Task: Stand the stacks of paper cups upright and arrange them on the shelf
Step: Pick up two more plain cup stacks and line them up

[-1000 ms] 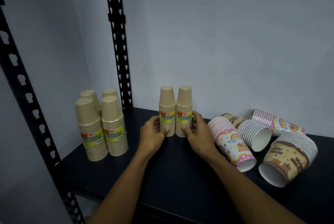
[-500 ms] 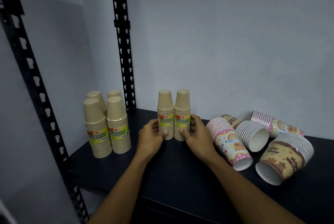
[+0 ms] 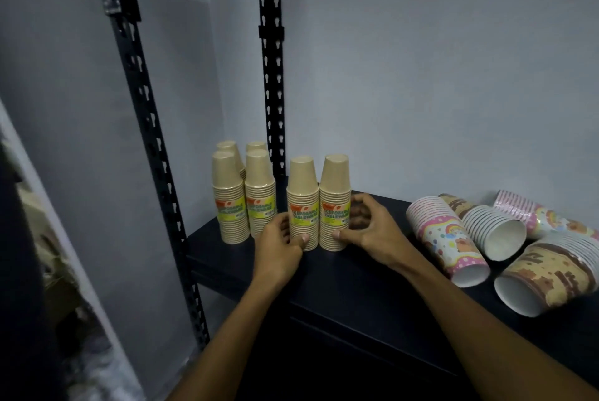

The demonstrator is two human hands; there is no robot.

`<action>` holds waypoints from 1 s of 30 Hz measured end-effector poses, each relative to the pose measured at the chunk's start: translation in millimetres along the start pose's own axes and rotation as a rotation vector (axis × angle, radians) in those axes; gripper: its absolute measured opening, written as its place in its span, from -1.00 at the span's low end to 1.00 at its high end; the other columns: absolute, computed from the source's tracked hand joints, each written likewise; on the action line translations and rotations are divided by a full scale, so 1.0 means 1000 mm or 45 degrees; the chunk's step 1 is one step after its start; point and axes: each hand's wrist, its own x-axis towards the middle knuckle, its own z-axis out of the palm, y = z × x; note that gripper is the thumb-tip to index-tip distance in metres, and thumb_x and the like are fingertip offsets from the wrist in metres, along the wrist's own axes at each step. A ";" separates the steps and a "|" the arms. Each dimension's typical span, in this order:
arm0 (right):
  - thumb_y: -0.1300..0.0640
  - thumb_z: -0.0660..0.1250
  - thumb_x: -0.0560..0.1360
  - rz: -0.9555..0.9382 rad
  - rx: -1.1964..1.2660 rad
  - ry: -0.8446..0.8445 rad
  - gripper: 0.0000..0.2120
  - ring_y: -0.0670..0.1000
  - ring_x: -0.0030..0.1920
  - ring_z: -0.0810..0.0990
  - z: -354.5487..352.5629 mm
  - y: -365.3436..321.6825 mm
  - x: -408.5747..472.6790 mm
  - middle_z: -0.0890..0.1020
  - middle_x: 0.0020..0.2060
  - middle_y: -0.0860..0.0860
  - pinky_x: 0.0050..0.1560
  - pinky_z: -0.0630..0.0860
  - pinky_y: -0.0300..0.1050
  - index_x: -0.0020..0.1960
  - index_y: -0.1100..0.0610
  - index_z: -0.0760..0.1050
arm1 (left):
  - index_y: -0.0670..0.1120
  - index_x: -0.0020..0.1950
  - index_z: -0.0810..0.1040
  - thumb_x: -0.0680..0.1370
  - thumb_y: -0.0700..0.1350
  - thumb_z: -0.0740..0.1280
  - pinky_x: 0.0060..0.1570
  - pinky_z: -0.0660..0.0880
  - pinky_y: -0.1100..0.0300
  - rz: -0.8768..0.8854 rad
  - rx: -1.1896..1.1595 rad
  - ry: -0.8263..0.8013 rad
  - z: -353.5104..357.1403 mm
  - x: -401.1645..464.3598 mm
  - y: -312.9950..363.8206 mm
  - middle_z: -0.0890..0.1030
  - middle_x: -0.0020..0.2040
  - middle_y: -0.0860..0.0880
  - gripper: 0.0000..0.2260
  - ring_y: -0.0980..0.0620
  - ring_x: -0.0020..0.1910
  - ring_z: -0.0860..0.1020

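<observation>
Two upright stacks of tan paper cups with yellow labels stand side by side on the dark shelf (image 3: 350, 274). My left hand (image 3: 278, 243) grips the left stack (image 3: 303, 193) at its base. My right hand (image 3: 372, 229) wraps around the right stack (image 3: 335, 190). Just to their left stands a group of several more upright tan stacks (image 3: 241, 186). At the right, several patterned stacks lie on their sides: a pink one (image 3: 444, 238), a white-rimmed one (image 3: 486, 229), a pink one behind (image 3: 538, 214) and a brown one (image 3: 551, 274).
Two black perforated shelf posts rise at the left, a near post (image 3: 142, 102) and a far post (image 3: 271, 76). A pale wall (image 3: 421, 60) closes the back. The shelf's front edge runs diagonally below my forearms. Dim clutter shows at the far left.
The two tan stacks in my hands now stand much closer to the group of upright stacks at the left. The view has shifted, so the lying stacks sit farther right.
</observation>
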 end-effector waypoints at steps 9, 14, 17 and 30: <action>0.13 0.60 0.26 -0.037 0.005 -0.224 -0.45 -0.05 0.05 0.64 0.036 -0.027 -0.015 0.64 0.06 -0.03 0.09 0.61 -0.03 0.18 0.02 0.45 | -0.14 0.34 0.46 0.46 -0.32 0.42 0.14 0.48 0.34 -0.002 0.053 -0.010 -0.062 -0.032 -0.001 0.60 0.18 0.00 -0.54 0.15 0.13 0.57; 0.10 0.60 0.26 -0.075 -0.005 -0.206 -0.46 -0.09 0.02 0.64 0.067 -0.034 -0.018 0.64 0.03 -0.07 0.06 0.61 -0.07 0.17 0.00 0.46 | -0.19 0.29 0.49 0.45 -0.34 0.42 0.03 0.50 0.44 0.012 0.119 0.002 -0.094 -0.035 -0.002 0.62 0.12 0.00 -0.58 0.24 0.04 0.58; 0.10 0.60 0.27 -0.097 -0.010 -0.186 -0.47 -0.09 0.00 0.64 0.080 -0.038 -0.019 0.63 0.03 -0.07 0.04 0.62 -0.09 0.17 0.00 0.46 | -0.19 0.31 0.49 0.45 -0.32 0.42 0.15 0.52 0.28 0.001 0.132 0.018 -0.105 -0.034 -0.005 0.63 0.16 -0.03 -0.57 0.16 0.11 0.59; 0.06 0.57 0.31 -0.144 -0.069 -0.123 -0.53 -0.15 -0.04 0.61 0.096 -0.040 -0.015 0.62 -0.03 -0.12 -0.07 0.54 -0.31 0.14 -0.06 0.47 | -0.14 0.33 0.47 0.48 -0.30 0.39 -0.02 0.50 0.45 -0.006 0.105 0.019 -0.117 -0.029 -0.010 0.60 0.13 0.05 -0.59 0.29 0.04 0.55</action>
